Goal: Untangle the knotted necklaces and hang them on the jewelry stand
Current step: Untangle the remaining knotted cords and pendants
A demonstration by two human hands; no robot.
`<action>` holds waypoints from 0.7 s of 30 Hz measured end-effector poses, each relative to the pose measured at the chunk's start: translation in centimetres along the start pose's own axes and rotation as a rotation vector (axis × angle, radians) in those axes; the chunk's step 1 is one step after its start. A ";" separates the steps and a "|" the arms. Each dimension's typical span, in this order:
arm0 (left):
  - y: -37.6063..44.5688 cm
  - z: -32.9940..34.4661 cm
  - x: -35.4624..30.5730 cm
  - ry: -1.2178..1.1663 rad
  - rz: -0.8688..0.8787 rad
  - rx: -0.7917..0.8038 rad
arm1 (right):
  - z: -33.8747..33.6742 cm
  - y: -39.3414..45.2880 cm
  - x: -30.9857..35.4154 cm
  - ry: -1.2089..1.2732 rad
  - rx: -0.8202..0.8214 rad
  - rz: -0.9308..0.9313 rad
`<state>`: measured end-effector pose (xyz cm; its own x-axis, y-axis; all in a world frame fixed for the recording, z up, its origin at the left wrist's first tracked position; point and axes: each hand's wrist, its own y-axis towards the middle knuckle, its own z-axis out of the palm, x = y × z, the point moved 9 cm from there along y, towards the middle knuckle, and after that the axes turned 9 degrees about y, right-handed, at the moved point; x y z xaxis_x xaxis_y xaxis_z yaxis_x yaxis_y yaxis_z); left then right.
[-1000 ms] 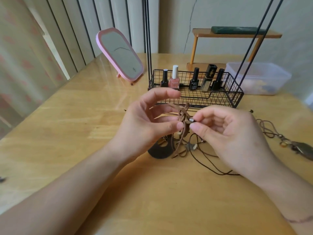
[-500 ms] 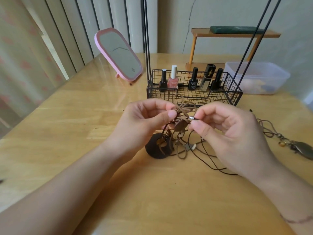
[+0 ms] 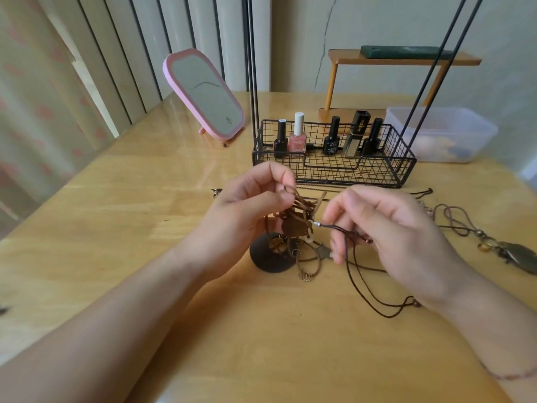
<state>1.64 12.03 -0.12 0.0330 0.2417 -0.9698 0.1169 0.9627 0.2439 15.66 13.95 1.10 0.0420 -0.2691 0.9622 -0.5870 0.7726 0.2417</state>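
My left hand (image 3: 247,207) pinches the top of a knotted bunch of brown cord necklaces (image 3: 299,216) held just above the table. My right hand (image 3: 386,228) grips a thin dark cord (image 3: 340,227) that runs out of the knot past a small silver bead. A dark round ring pendant (image 3: 270,260) lies under the knot, with small metal rings beside it. Thin cord loops (image 3: 374,298) trail on the table toward my right wrist. The black wire jewelry stand (image 3: 334,167) is behind my hands, its thin uprights rising out of view.
Another necklace with a leaf pendant (image 3: 520,257) lies at the right. Several nail polish bottles (image 3: 297,135) sit in the stand's basket. A pink mirror (image 3: 203,94) leans at the back left, a clear plastic box (image 3: 441,135) and a small wooden shelf (image 3: 401,59) at the back right.
My right hand has pulled the thin dark cord out to the right, drawing the silver bead away from the knot. My left hand has closed tighter on the knot's top.
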 end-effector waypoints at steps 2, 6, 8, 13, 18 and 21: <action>-0.1 0.2 -0.3 0.045 0.042 0.022 | -0.5 -0.1 0.1 -0.117 -0.065 -0.041; -0.2 0.6 -1.0 0.215 0.117 0.038 | -2.0 -0.8 1.8 -0.429 -0.264 -0.214; -0.3 0.9 -1.1 0.247 0.126 0.051 | -2.0 -0.9 2.3 -0.425 -0.273 -0.273; -0.2 1.2 -1.1 0.272 0.138 0.063 | 0.1 -0.8 2.4 -0.415 -0.141 -0.325; -0.2 1.0 -0.9 0.260 0.136 0.041 | -0.3 -0.8 1.8 -0.474 -0.157 -0.255; -0.1 0.9 -0.7 0.210 0.119 0.029 | -0.2 -0.8 2.0 -0.501 -0.131 -0.269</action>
<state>2.49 11.64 0.57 -0.1585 0.3759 -0.9130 0.1531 0.9228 0.3534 16.38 12.87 2.85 -0.2302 -0.6803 0.6958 -0.5021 0.6955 0.5139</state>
